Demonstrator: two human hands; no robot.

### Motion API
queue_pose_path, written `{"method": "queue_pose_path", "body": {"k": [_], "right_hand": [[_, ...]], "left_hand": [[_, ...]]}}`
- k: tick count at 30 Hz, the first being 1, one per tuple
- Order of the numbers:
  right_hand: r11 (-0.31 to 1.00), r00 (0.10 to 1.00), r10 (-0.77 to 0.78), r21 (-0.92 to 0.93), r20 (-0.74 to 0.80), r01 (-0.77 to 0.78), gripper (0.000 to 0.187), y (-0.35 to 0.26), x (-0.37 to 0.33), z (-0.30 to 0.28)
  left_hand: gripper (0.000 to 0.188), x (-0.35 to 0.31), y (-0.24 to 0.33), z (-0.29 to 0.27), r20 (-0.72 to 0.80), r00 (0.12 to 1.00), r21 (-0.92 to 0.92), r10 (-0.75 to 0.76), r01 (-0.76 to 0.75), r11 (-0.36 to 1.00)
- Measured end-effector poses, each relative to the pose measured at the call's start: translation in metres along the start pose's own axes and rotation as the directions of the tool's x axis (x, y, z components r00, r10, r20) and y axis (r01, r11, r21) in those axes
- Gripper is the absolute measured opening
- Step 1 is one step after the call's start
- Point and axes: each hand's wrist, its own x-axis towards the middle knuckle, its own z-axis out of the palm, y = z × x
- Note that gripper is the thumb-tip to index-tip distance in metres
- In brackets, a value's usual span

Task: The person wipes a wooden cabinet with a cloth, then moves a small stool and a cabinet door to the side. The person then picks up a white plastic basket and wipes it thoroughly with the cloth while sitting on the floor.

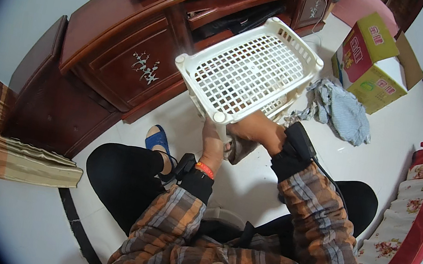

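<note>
A white plastic storage rack (253, 67) with a grid top and knobbed corners is tilted up in front of me. My left hand (213, 142) grips it low at its near corner, with the fingertips hidden under the rim. Close beside it, my right hand (256, 129) reaches in under the rack's near side, closed around a brownish-grey rag (241, 149) that hangs below it. The rack covers part of those fingers.
A dark red wooden cabinet (123, 54) stands at the left and far side. Beyond the rack, a crumpled grey-blue cloth (344, 111) lies on the floor by an open yellow-green carton (375, 67). A red-edged floral cover (395, 226) is on the right.
</note>
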Motion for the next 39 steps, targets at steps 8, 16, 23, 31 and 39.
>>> {"method": "queue_pose_path", "body": {"k": [8, 16, 23, 31, 39], "right_hand": [[0.816, 0.917, 0.393, 0.435, 0.067, -0.382, 0.039, -0.012, -0.043, -0.021], [0.911, 0.856, 0.389, 0.003, -0.341, -0.413, 0.032, -0.047, -0.066, 0.042], [0.923, 0.824, 0.341, -0.003, -0.453, -0.384, 0.029, -0.063, -0.103, 0.062], [0.455, 0.553, 0.777, 0.876, -0.3, -0.163, 0.03, -0.035, -0.121, 0.045], [0.785, 0.611, 0.584, 0.564, -0.534, -0.258, 0.048, -0.037, -0.064, 0.051]], "left_hand": [[0.067, 0.006, 0.007, 0.013, 0.034, 0.999, -0.262, 0.015, -0.005, 0.965], [0.058, 0.005, 0.002, 0.022, -0.114, 0.989, -0.158, 0.099, -0.116, 0.981], [0.06, 0.007, -0.005, 0.021, -0.108, 0.985, -0.216, 0.137, -0.158, 0.963], [0.056, 0.016, 0.017, 0.017, 0.079, 0.996, -0.32, -0.044, 0.067, 0.945], [0.059, 0.002, 0.01, 0.021, 0.034, 0.999, 0.0, 0.002, -0.002, 1.0]]}}
